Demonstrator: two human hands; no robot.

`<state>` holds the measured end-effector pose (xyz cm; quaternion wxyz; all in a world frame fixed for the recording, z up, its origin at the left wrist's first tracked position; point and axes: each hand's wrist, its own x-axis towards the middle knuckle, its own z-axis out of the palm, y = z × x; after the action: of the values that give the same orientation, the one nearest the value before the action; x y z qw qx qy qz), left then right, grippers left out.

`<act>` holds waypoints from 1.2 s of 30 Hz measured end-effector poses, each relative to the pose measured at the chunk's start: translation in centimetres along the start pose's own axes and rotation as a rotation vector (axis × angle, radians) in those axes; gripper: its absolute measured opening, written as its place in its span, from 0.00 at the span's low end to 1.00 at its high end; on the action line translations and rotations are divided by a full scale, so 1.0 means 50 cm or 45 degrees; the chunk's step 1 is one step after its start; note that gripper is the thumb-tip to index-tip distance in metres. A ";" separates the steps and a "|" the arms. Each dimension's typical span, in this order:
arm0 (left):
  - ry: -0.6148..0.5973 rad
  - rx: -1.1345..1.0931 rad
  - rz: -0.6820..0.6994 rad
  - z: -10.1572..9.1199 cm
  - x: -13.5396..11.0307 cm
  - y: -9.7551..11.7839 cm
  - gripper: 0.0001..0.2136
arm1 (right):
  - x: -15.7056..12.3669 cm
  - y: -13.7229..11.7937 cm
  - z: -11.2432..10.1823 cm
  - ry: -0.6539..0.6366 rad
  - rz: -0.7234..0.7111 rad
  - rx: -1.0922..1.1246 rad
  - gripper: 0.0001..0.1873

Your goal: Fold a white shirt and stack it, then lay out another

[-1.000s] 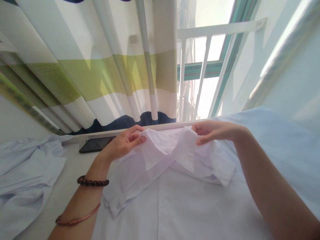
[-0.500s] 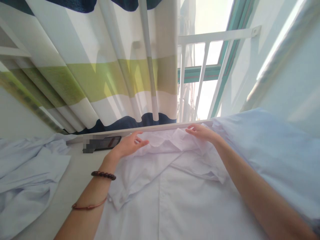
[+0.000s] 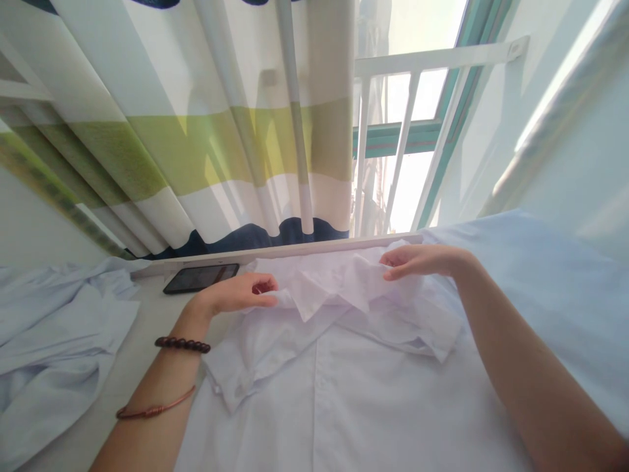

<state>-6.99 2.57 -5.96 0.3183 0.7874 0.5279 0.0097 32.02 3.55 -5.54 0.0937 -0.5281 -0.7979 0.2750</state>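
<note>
A white button-front shirt [image 3: 275, 419] lies spread out before me, its sleeves folded inward across the front. Toward the far end, the collar area [image 3: 324, 278] is bunched, with pointed corners turned toward me. My left hand [image 3: 243, 292], with a beaded bracelet on the wrist, pinches the fabric at the left side of that part. At the right side, my right hand [image 3: 417, 261] has thumb and fingers closed on the same edge. Part of the cloth between the fingers is hidden.
A dark phone [image 3: 199, 278] lies just beyond my left hand. Crumpled white clothing [image 3: 59, 341] is at the left, and pale blue-white fabric [image 3: 555, 295] spreads at the right. Behind are a low ledge, a striped curtain [image 3: 211, 151] and a white railing [image 3: 437, 60] before the window.
Both hands have closed on the cloth and sit farther apart, the left shifted left and down, the right shifted right. The collar area now folds over toward me with its points showing.
</note>
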 end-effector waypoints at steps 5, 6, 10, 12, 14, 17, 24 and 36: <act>-0.217 -0.130 0.011 0.005 -0.005 0.004 0.16 | 0.008 -0.005 0.006 -0.236 0.003 0.109 0.17; -0.238 -0.125 -0.022 0.009 -0.004 0.005 0.18 | 0.012 -0.003 0.010 -0.239 0.026 0.118 0.15; -0.143 -0.015 0.009 0.018 0.008 0.012 0.19 | 0.026 0.001 0.028 -0.115 0.054 0.164 0.11; 0.093 0.021 0.086 0.019 0.018 0.015 0.13 | 0.038 -0.001 0.036 0.094 0.042 0.164 0.11; 0.466 0.079 0.114 0.020 0.031 0.012 0.12 | 0.055 0.000 0.047 0.319 0.074 0.139 0.12; 0.976 0.185 0.109 0.022 0.047 0.001 0.11 | 0.082 0.013 0.069 0.579 0.194 0.068 0.12; 0.929 0.248 0.279 0.030 0.019 0.049 0.10 | 0.085 0.026 0.088 0.530 0.218 -0.056 0.18; 0.627 0.589 0.666 0.264 -0.018 0.071 0.21 | -0.072 -0.022 0.204 0.343 -0.114 -0.667 0.34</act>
<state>0.17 -5.53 -14.35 -0.0156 0.9196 0.3588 0.1591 28.19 -3.45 -12.92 0.0714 -0.5304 -0.8446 -0.0173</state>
